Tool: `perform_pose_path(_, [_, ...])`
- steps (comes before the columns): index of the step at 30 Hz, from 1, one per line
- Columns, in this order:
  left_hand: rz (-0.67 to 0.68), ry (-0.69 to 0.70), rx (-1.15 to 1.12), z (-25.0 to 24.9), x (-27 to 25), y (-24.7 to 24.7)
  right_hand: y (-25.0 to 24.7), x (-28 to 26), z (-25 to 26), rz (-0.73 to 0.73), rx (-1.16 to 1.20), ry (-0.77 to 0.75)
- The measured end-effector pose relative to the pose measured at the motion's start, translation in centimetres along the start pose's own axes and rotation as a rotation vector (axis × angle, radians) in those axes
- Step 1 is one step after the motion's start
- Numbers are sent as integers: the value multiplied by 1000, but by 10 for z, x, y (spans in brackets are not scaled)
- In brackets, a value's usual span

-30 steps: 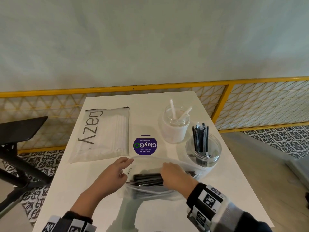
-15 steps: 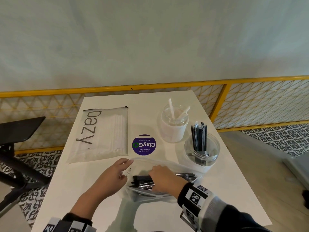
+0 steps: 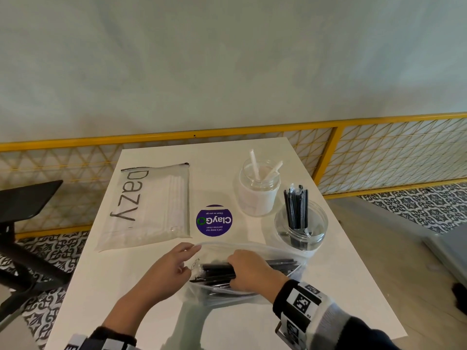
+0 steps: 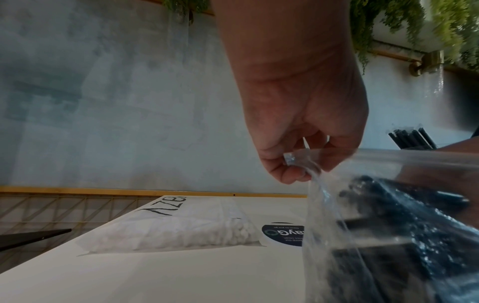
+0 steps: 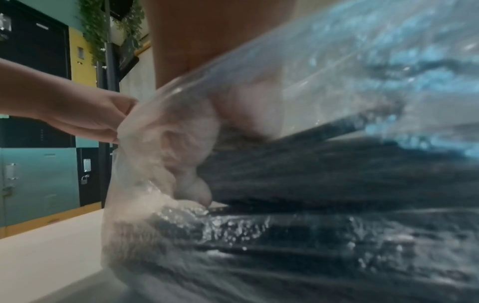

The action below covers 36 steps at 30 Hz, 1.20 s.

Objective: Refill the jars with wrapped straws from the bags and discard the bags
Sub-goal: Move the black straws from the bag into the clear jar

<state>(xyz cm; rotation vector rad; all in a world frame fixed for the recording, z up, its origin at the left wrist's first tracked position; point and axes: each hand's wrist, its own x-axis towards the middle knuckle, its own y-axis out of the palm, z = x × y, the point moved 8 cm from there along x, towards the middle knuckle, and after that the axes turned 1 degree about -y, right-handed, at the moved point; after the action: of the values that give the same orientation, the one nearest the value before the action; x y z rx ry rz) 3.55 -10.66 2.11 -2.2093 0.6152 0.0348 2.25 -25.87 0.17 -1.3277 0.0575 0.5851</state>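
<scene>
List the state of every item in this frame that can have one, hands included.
Clear bag: open, lying on the table, black straws inside.
Left hand: pinches the bag's rim, holding it open.
Right hand: inside the bag, grip closed on the black straws.
Dazy bag: lying flat, full of white straws, zip apparently closed.
Near jar: lidless, upright, partly filled with black straws.
Far jar: lidless, upright, two white straws.

Black straws [image 3: 295, 209] fill a clear jar [image 3: 300, 228] beside a purple sticker [image 3: 214, 220] on the white table [image 3: 141, 269].
</scene>
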Motion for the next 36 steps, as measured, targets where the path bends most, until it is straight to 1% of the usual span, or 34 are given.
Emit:
perform_pose_path(5, [-1,25,-32,0,1,-3,-37,-16,-3,-151,232,-37])
perform_pose_path(8, [-69,30,-228,-5,0,-13,-59,-29,-5,-240,307,-68])
perform_pose_path(10, [-113,28,-283,-7,-2,-17,-72,-38,-10,-301,397,-51])
perform_pose_path(14, [-119,58,-267,-7,-3,-17,-107,-60,-21,-419,695,32])
perform_pose_path(16, [-99,21,-233,-5,-2,-14,-138,-80,-27,-567,891,48])
perform_pose_path(18, [-94,37,-190,-3,-1,-13,-179,-108,-38,-789,1038,29])
perform_pose_path(19, [-80,33,-162,-1,0,-12,-200,-124,-45,-915,1088,-7])
perform_pose_path(21, [-75,42,-108,-2,0,-12,-234,-153,-64,-1150,1158,-87])
perform_pose_path(22, [-86,55,-101,-2,1,-12,-246,-165,-74,-1238,1172,-120])
perform_pose_path(23, [-94,56,-93,-3,1,-12,-252,-171,-85,-1296,1159,-130])
perform_pose_path(24, [-106,69,-92,-3,2,-12,-254,-173,-96,-1322,1142,-114])
perform_pose_path(26, [-116,63,-92,-3,1,-11,-241,-163,-120,-1303,1118,-9])
perform_pose_path(28, [-110,44,-65,-2,1,-10,-214,-143,-140,-1230,1102,127])
perform_pose_path(31, [-103,14,-28,-5,-1,-12,-171,-118,-158,-1122,1088,267])
perform_pose_path(34, [-109,15,-32,-7,-3,-12,-138,-98,-165,-993,1082,320])
perform_pose_path(36, [-110,8,-42,-6,-3,-12,-128,-90,-164,-937,1059,333])
